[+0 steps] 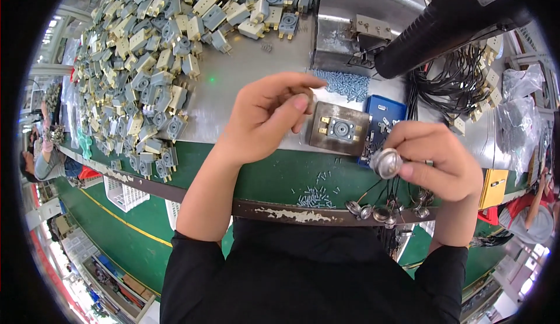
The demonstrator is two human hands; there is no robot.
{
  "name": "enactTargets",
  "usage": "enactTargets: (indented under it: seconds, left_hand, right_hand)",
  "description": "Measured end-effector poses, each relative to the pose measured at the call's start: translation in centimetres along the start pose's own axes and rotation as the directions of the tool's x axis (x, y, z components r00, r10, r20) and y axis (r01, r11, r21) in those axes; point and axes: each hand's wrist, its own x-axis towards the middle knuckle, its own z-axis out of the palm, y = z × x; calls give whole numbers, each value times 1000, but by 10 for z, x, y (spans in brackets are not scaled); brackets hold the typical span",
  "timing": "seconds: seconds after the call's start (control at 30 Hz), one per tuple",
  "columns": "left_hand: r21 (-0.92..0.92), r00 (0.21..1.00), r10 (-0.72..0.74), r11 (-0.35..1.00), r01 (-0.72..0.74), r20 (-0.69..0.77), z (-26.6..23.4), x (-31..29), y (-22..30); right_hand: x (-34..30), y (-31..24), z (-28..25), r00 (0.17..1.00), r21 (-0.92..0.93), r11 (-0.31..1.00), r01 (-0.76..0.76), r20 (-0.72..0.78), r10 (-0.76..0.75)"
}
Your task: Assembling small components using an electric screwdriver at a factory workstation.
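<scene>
While the left hand (pixel 265 119) curls loosely just left of the metal fixture block (pixel 340 129), the right hand (pixel 431 163), right of it, pinches a round metal disc (pixel 387 163), seemingly light, rigid and smooth, best gripped at its rim.

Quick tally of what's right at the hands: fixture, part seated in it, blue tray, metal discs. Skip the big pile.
Metal fixture block: 1
Grey switch part seated in it: 1
Blue tray: 1
Round metal disc held in right hand: 1
Metal discs hanging at the bench edge: about 5, partly hidden
Left hand shows nothing clearly held.
Total: about 9
</scene>
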Motion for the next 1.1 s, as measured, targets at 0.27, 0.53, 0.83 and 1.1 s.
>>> enactTargets:
  seconds: [0.27, 0.53, 0.83, 1.1]
  left_hand:
    - [184, 992, -106, 979, 92, 68, 12, -5, -12]
    - [324, 980, -175, 936, 136, 93, 20, 0, -7]
    - [424, 983, 112, 891, -164, 145, 27, 5, -15]
    - [444, 983, 89, 883, -152, 159, 23, 8, -18]
  right_hand:
    - [1, 8, 3, 915, 397, 883, -250, -202, 350]
    - [-8, 24, 15, 875, 567, 821, -71, -359, 324]
    - [-16, 23, 23, 781, 495, 848, -192, -446, 437]
    - [-6, 15, 28, 763, 422, 859, -288, -441, 473]
